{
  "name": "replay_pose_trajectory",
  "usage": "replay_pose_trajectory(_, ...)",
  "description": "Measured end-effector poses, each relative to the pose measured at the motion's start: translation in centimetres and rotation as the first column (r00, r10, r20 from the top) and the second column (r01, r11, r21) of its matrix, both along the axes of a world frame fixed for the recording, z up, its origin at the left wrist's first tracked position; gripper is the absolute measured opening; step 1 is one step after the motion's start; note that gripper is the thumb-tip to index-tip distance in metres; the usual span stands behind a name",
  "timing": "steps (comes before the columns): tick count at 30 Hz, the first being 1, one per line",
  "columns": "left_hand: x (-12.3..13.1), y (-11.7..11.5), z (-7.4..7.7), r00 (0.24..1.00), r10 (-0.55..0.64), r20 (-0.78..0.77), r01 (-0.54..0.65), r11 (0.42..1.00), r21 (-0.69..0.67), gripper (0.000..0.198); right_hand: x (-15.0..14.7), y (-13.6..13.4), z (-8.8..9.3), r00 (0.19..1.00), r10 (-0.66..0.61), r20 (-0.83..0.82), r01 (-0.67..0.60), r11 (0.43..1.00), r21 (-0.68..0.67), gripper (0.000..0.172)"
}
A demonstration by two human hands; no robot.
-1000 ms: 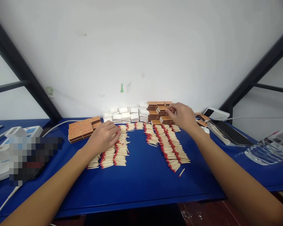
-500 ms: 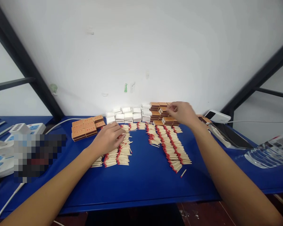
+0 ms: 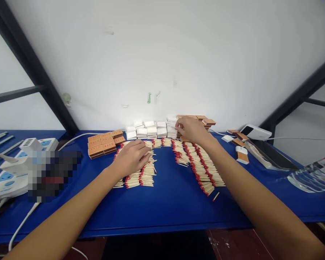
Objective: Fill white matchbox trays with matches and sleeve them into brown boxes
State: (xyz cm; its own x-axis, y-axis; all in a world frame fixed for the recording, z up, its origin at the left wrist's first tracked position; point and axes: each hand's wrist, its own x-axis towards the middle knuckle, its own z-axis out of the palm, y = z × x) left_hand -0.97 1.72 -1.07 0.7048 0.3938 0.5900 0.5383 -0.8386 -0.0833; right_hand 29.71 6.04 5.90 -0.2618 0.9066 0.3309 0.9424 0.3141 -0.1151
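Note:
My left hand (image 3: 132, 157) rests over the left rows of red-headed matches (image 3: 147, 177), palm down. Its fingers are curled together, and whatever lies under them is hidden. At the back, my right hand (image 3: 191, 129) is at the seam between the stacked white matchbox trays (image 3: 151, 131) and the stacked orange-brown matchbox sleeves (image 3: 209, 122). Its thumb and fingers are bent inward at the right end of the white stack; anything between the fingertips cannot be made out. The hand covers much of the brown stack. More matches (image 3: 199, 164) lie in slanting rows in front of it.
Several brown matchboxes (image 3: 102, 143) form a block at left. Loose boxes (image 3: 242, 157), a white device (image 3: 256, 132), a dark phone-like slab (image 3: 272, 154) and a plastic wrapper (image 3: 311, 177) lie right. A power strip (image 3: 13, 186) stands left. One match (image 3: 216, 196) lies apart.
My right hand has moved left from the brown stack towards the white trays. My left hand stays over the matches. The view has swung slightly, bringing loose boxes at right into sight.

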Motion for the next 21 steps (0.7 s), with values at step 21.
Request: replay_pose_trajectory(21, 4.1, -3.8, -1.7, 0.996, -0.091, 0.0, 0.087, 0.954, -0.288, 0.033, 2.4, -8.1, -1.3, 0.992, 0.124, 0.002, -0.108, 0.873, -0.475, 0.019)
